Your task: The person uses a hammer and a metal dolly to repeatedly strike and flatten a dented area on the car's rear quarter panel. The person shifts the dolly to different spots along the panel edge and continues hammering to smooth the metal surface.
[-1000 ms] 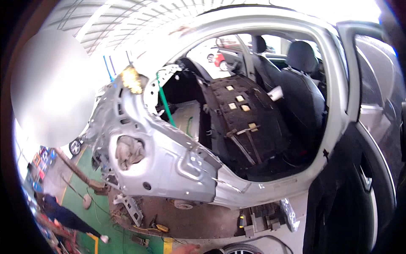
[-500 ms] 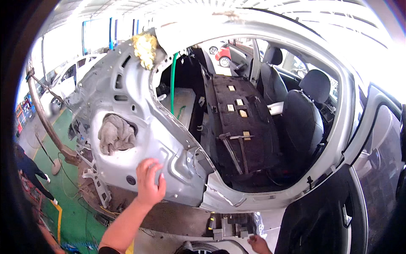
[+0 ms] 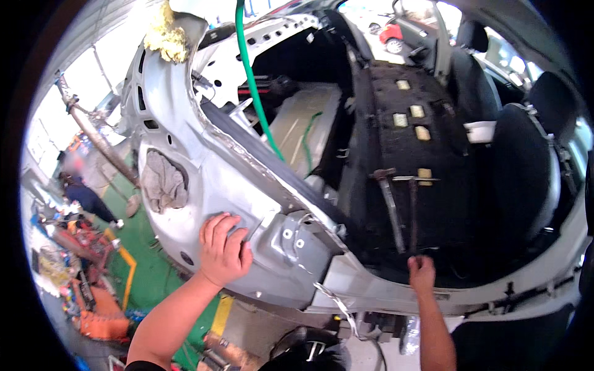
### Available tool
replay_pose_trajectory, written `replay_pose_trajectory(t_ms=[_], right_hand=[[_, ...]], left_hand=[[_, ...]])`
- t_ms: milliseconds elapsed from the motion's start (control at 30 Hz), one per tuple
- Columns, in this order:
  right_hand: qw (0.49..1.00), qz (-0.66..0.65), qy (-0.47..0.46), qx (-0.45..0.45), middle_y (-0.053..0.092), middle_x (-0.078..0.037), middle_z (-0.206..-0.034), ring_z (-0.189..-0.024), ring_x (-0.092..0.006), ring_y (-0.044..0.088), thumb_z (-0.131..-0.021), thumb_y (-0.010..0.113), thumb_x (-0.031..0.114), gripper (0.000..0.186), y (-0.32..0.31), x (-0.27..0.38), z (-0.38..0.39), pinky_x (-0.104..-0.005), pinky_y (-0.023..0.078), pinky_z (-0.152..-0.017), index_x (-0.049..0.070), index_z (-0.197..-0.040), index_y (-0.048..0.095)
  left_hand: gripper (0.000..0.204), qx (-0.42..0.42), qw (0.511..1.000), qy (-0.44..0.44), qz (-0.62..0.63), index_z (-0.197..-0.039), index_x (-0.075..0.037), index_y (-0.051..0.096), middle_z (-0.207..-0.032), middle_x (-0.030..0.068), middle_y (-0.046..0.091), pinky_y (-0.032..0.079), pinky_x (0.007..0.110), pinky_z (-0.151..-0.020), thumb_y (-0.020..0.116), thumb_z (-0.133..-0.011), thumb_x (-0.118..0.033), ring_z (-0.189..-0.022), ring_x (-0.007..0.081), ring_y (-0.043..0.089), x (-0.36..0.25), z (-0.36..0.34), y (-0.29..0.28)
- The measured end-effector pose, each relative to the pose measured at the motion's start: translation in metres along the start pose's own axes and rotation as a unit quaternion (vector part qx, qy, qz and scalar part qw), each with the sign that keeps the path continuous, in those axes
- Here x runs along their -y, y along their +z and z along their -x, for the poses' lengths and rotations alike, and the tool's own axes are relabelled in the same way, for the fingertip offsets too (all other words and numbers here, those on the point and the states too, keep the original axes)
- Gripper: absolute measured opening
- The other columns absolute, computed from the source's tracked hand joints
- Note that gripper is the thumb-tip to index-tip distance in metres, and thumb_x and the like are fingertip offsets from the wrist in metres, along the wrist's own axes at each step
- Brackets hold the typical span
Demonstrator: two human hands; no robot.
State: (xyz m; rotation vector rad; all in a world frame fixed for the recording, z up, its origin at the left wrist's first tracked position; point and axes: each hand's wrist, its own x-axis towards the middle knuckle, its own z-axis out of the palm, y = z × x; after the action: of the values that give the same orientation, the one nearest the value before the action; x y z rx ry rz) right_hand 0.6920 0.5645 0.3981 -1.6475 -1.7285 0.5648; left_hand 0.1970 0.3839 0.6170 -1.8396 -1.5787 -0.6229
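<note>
Harsh upper glare, dark distorted rim.

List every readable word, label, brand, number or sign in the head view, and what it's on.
None legible.
Silver body panel: no readable text.
Two hammers: no marking I can make out.
Pale squares on the black panel: any marks too small to read.
Orange-red gear at lower left: too blurred to read.

Left hand [image 3: 224, 250] at silver panel [image 3: 213, 185]; right hand [image 3: 422, 273] near hammer handle [image 3: 413, 213]
</note>
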Motion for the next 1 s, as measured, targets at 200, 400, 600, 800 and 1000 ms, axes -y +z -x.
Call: replay_pose_trajectory(t_ms=[200,400,600,800,1000], right_hand=[[0.967,0.226,0.037,0.109,0.049,-0.03,-0.143,-0.134,-0.0468,0.047,-0.083,0.082,0.05,0.066,0.058,0.03,-0.082,-0.052,0.041,-0.112,-0.001,-0.122,0.065],[0.941,0.334,0.009,0.057,0.039,-0.032,-0.154,-0.144,-0.0469,0.036,-0.076,0.087,0.041,0.062,0.073,0.063,-0.092,-0.0536,0.032,-0.12,0.001,-0.12,0.069],[0.946,0.314,0.029,0.082,0.051,-0.024,-0.141,-0.129,-0.04,0.052,-0.075,0.089,0.041,0.079,0.078,0.079,-0.117,-0.049,0.046,-0.107,-0.005,-0.13,0.056],[0.937,0.326,-0.08,0.098,0.057,-0.022,-0.125,-0.118,-0.0388,0.06,-0.081,0.083,0.025,0.068,0.108,0.073,-0.146,-0.0448,0.053,-0.101,-0.003,-0.131,0.045],[0.933,0.324,0.047,0.151,0.064,-0.026,-0.125,-0.112,-0.0418,0.068,-0.081,0.075,0.019,0.061,0.124,0.076,-0.173,-0.0464,0.056,-0.098,-0.004,-0.129,0.047]], left_hand=[[0.024,0.009,1.0,0.012,-0.009,-0.102,-0.007,0.064,-0.118,0.0144,0.061,0.044,0.053,-0.099,0.064,-0.078,-0.013,-0.111,0.0368,0.059,0.002,0.001,0.002],[0.022,0.032,0.999,0.01,-0.011,-0.101,-0.006,0.061,-0.116,0.0162,0.059,0.045,0.054,-0.096,0.061,-0.08,-0.012,-0.108,0.0391,0.058,0.002,0.002,0.003],[0.02,0.034,0.999,0.005,-0.019,-0.101,-0.004,0.058,-0.116,0.0182,0.057,0.045,0.055,-0.094,0.058,-0.081,-0.01,-0.106,0.0409,0.056,0.002,0.0,0.002],[0.02,0.03,1.0,-0.006,-0.002,-0.1,-0.005,0.059,-0.115,0.0179,0.057,0.046,0.054,-0.093,0.06,-0.081,-0.011,-0.106,0.0407,0.057,0.002,0.002,0.002],[0.022,0.012,1.0,-0.011,-0.009,-0.098,-0.007,0.063,-0.112,0.0136,0.062,0.046,0.05,-0.092,0.063,-0.077,-0.012,-0.103,0.0359,0.06,0.002,0.001,0.002]])
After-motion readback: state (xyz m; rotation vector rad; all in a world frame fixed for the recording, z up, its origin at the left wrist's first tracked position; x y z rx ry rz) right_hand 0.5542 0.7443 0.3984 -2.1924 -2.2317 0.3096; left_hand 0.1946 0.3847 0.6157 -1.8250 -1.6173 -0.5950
